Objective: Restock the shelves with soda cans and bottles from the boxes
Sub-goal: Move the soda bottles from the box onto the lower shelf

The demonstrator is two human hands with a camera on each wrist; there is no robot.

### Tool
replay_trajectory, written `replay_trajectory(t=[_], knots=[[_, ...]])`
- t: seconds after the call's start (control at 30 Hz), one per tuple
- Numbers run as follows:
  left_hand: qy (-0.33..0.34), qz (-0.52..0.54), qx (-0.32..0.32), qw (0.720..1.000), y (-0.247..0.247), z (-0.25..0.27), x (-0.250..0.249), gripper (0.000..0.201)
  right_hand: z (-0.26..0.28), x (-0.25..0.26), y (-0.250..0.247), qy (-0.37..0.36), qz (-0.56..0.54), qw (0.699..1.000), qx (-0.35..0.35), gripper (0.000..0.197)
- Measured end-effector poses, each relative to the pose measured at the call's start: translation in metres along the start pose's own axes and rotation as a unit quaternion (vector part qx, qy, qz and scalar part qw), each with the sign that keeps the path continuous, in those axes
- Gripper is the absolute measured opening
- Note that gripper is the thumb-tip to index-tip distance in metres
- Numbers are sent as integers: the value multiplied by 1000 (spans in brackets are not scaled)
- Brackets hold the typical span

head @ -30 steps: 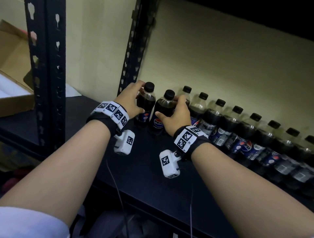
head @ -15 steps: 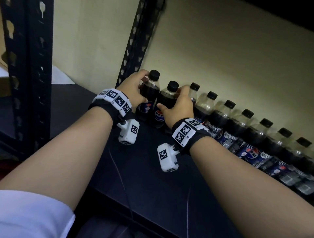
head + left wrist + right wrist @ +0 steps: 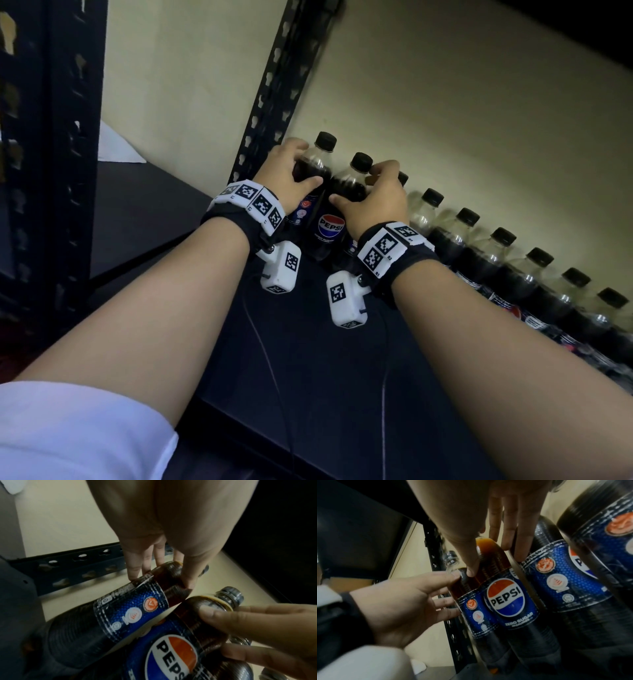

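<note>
Two small Pepsi bottles with black caps stand upright on the dark shelf (image 3: 308, 359) at its far left, by the back wall. My left hand (image 3: 291, 174) grips the leftmost bottle (image 3: 310, 164) round its shoulder, fingers behind and thumb in front; the same bottle (image 3: 130, 609) fills the left wrist view. My right hand (image 3: 373, 202) grips the second bottle (image 3: 330, 226) just right of it, its Pepsi logo facing me (image 3: 505, 599). The two bottles touch each other. A row of several like bottles (image 3: 500, 260) runs on to the right along the wall.
A black perforated upright post (image 3: 274, 89) stands just left of the leftmost bottle. Another post (image 3: 44, 137) rises at the near left. The front part of the shelf lies bare under my forearms. A white sheet (image 3: 116, 147) lies beyond the left post.
Both hands have pushed their bottles a little farther back toward the wall and the post. The grips are unchanged.
</note>
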State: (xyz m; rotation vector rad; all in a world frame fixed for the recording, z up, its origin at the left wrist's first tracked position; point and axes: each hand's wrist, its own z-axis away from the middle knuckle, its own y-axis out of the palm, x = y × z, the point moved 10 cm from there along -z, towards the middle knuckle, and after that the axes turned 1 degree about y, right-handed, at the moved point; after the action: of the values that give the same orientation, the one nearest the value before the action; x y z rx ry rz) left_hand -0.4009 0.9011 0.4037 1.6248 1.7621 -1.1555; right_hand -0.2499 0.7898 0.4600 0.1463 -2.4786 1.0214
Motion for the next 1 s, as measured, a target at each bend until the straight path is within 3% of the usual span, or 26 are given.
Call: replay_trajectory(t=[0.13,0.3,0.5,0.63,0.77,0.9,1.0], knots=[[-25,-6,0,1000,3,0,5,54,-7,-1,-2,17,4,1000,5,50],[-30,-57,28,998,4,9,2,65,-2,-3,-11,50,-80,995,11,39],[-41,-26,62,997,-1,27,-8,61,16,4,-13,14,-96,991,87,37],[-59,-63,103,991,1,44,-9,68,34,-5,-35,7,-78,991,107,27],[-47,-124,131,983,8,66,-26,67,62,-24,-67,2,24,985,170,48],[4,-196,128,972,11,92,-64,56,103,-66,-91,45,177,933,310,74],[-10,-274,161,948,22,114,-85,64,131,-94,-123,67,219,914,336,85]])
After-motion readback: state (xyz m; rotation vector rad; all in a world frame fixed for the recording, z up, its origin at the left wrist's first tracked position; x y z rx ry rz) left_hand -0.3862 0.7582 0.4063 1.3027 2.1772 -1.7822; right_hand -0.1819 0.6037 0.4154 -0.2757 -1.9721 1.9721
